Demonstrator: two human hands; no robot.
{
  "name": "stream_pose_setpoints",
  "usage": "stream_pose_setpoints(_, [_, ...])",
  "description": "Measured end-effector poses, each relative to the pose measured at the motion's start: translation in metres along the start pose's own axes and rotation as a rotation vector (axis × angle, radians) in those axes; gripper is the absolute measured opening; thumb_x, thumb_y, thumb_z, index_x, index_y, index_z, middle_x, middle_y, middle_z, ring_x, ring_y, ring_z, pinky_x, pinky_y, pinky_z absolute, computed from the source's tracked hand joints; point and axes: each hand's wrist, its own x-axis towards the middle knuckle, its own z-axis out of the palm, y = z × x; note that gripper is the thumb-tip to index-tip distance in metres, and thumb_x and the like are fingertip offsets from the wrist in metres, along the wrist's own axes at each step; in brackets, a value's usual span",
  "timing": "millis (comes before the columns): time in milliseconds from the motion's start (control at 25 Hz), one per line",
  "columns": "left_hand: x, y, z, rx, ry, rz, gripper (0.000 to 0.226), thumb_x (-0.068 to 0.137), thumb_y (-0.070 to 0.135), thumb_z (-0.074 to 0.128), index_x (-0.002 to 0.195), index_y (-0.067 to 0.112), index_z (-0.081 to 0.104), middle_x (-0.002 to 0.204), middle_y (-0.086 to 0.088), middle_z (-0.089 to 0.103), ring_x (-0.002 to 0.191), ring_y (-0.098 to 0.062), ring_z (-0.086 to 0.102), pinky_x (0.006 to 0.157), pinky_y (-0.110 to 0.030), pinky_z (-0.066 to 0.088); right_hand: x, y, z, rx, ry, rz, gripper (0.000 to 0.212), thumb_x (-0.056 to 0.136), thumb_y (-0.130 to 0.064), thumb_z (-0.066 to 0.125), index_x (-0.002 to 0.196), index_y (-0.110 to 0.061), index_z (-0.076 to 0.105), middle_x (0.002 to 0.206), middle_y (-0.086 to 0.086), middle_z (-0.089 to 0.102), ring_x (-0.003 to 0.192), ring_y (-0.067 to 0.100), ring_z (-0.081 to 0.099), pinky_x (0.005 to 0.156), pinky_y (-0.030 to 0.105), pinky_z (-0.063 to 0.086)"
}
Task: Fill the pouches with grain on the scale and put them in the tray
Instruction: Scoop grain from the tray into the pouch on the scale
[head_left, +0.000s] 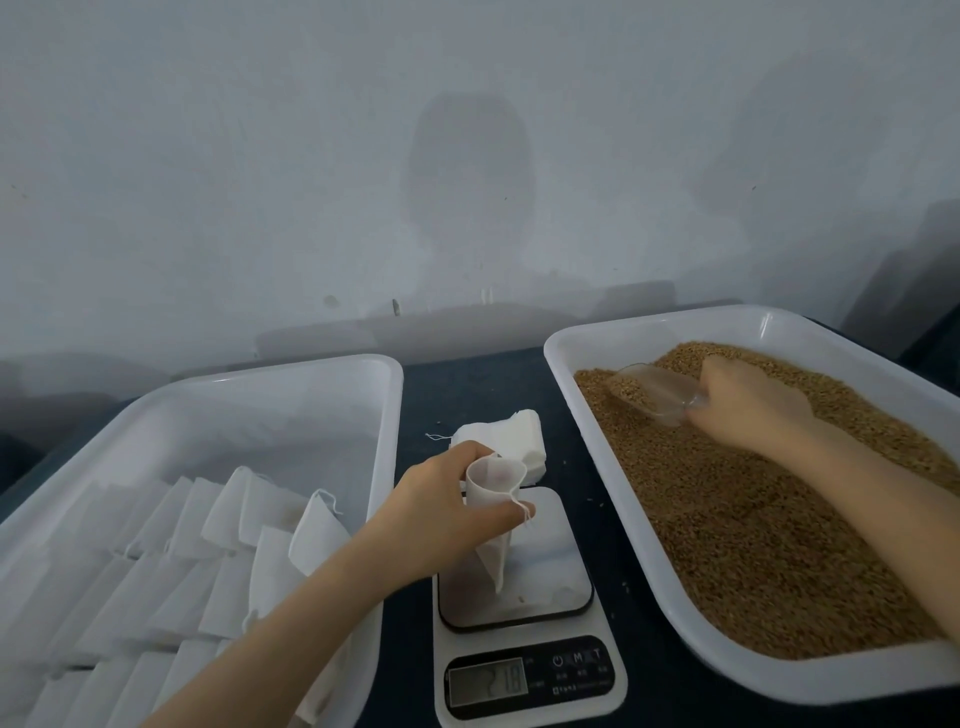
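Left hand (441, 514) grip: thumb and fingers curled round pouch (493, 499), mouth open, over scale (545, 545), surface front centre. Right hand (748, 405) grip wrapped round clear scoop (649, 389) in grain (753, 519), right edge. Display blurry, reads roughly "218".

My feed dim, flat, bluish. Soft head-shaped shadow (470, 171) on wall (208, 156), so light behind me. Whites of left tray (291, 374) blown, detail lost. Scale display (488, 680) hazy. Rims bow toward corners; overall soft focus.
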Motion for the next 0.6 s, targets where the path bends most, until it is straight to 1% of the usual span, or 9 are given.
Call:
stream_pose_setpoints(80, [0.0,0.0,0.0,0.006,0.0,-0.004,0.051,0.079,0.049,0.07,0.122,0.03,0.051,0.113,0.009,0.06,0.099,-0.013,0.059,0.088,-0.03,0.053,0.001,0.01,-0.003,0.067,-0.068,0.035,0.024,0.085,-0.035,0.066,0.088,-0.017,0.05,0.08,0.0,0.059,0.067,0.015,0.059,0.054,0.029,0.048])
stream_pose_setpoints(160, [0.0,-0.001,0.0,0.009,-0.001,-0.001,0.051,0.078,0.05,0.07,0.121,0.03,0.051,0.112,0.009,0.06,0.098,-0.012,0.059,0.087,-0.03,0.053,0.0,0.018,-0.005,0.183,-0.109,0.05,0.026,0.08,-0.035,0.071,0.082,-0.017,0.051,0.08,0.001,0.061,0.065,0.014,0.059,0.049,0.025,0.04])
stream_pose_setpoints(400, [0.001,-0.004,0.001,0.002,-0.002,-0.001,0.051,0.075,0.054,0.069,0.118,0.034,0.051,0.11,0.011,0.06,0.095,-0.011,0.06,0.084,-0.027,0.053,-0.007,0.015,-0.007,0.318,-0.116,0.054,0.024,0.08,-0.032,0.072,0.081,-0.015,0.056,0.076,0.002,0.061,0.062,0.015,0.056,0.048,0.025,0.035])
stream_pose_setpoints(600, [0.002,-0.005,0.001,0.008,0.001,0.001,0.051,0.075,0.054,0.069,0.118,0.034,0.051,0.11,0.011,0.06,0.095,-0.011,0.06,0.082,-0.026,0.052,-0.011,0.01,-0.008,0.355,-0.135,0.006,0.023,0.079,-0.032,0.073,0.081,-0.015,0.058,0.077,0.002,0.063,0.061,0.015,0.058,0.047,0.023,0.038])
